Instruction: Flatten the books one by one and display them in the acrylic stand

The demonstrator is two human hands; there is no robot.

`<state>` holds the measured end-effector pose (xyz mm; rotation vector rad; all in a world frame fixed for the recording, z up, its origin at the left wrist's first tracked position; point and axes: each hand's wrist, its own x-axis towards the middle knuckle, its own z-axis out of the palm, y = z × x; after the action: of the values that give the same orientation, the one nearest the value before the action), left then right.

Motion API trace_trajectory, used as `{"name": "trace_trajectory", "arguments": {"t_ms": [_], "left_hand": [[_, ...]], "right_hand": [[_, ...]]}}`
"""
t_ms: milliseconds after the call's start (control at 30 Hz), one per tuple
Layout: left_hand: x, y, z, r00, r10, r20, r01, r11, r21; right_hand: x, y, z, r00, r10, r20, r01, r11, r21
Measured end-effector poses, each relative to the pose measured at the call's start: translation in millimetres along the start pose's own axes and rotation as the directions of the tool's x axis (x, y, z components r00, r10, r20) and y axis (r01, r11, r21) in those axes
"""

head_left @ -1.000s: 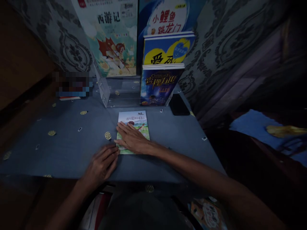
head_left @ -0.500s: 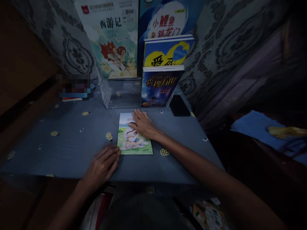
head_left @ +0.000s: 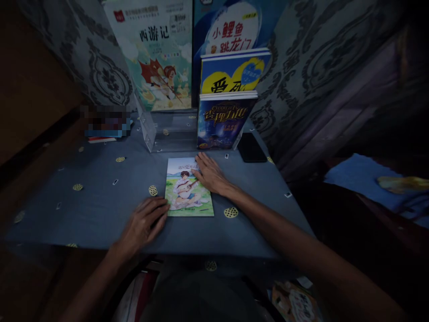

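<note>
A thin book (head_left: 182, 197) lies flat on the table in the head view, its cover showing a seated figure with a guitar on grass. My right hand (head_left: 212, 175) rests on the book's upper right edge, fingers stretched out. At the lower left edge of the book, my left hand (head_left: 146, 220) lies on the cloth with its fingers extended and their tips touching the cover's side. Neither hand grips the book. Part of the title is hidden under my right fingers.
Behind the book stands a clear acrylic rack (head_left: 147, 129) with several upright books, among them a dark blue one (head_left: 219, 123) and a pale green one (head_left: 161, 58). A black phone (head_left: 252, 147) lies right of the rack. A blurred-out stack (head_left: 107, 125) sits at the left on the patterned tablecloth (head_left: 97, 214).
My right hand has slid right across the cover, uncovering the figure and more of the title. My left hand has shifted slightly up along the book's left edge.
</note>
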<state>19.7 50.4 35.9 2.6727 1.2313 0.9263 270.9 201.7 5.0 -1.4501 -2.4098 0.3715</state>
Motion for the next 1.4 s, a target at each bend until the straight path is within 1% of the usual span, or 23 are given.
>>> {"name": "trace_trajectory", "arguments": {"t_ms": [167,300,467,567,733,833,967,1100,1233,1400], "left_hand": [[16.6,-21.4,1.4,0.996,-0.064,0.064,0.061,0.997,0.043],[34.8,-38.6,7.3,0.993,-0.088,0.083,0.082,0.994,0.070],[62.8,-55.4,17.2,0.979,-0.149,0.138,0.128,0.981,0.146],[80.0,-66.0,22.8,0.968,-0.182,0.170,0.148,0.969,0.195],[102.4,-81.1,31.6,0.961,-0.208,0.184,0.167,0.962,0.217],[106.4,-85.1,37.6,0.968,-0.199,0.150,0.167,0.966,0.200],[102.0,-87.7,44.8,0.982,-0.169,0.088,0.151,0.972,0.179],[97.5,-89.9,48.4,0.988,-0.143,0.058,0.132,0.978,0.160],[97.3,-89.7,48.7,0.987,-0.151,0.062,0.141,0.979,0.145],[99.6,-85.5,46.6,0.982,-0.167,0.089,0.147,0.970,0.196]], "right_hand": [[-7.8,8.8,0.5,1.000,-0.004,-0.015,0.004,1.000,0.011],[-13.2,13.8,-1.1,0.999,-0.022,-0.039,0.023,1.000,0.021],[-14.4,11.5,-6.6,1.000,-0.001,-0.010,0.001,1.000,0.022],[-14.3,9.9,-9.0,1.000,-0.003,-0.013,0.003,0.999,0.034],[-14.3,8.3,-11.0,1.000,0.008,-0.002,-0.008,0.999,0.053],[-14.8,7.2,-13.4,1.000,0.015,0.008,-0.015,0.998,0.066],[-15.3,7.5,-16.0,1.000,0.016,0.014,-0.017,0.997,0.074],[-14.5,12.9,-13.4,1.000,0.004,-0.014,-0.003,0.998,0.070],[-12.9,20.0,-9.7,0.997,-0.039,-0.073,0.045,0.995,0.090],[-10.8,21.7,-11.2,0.989,-0.061,-0.136,0.075,0.992,0.102]]}}
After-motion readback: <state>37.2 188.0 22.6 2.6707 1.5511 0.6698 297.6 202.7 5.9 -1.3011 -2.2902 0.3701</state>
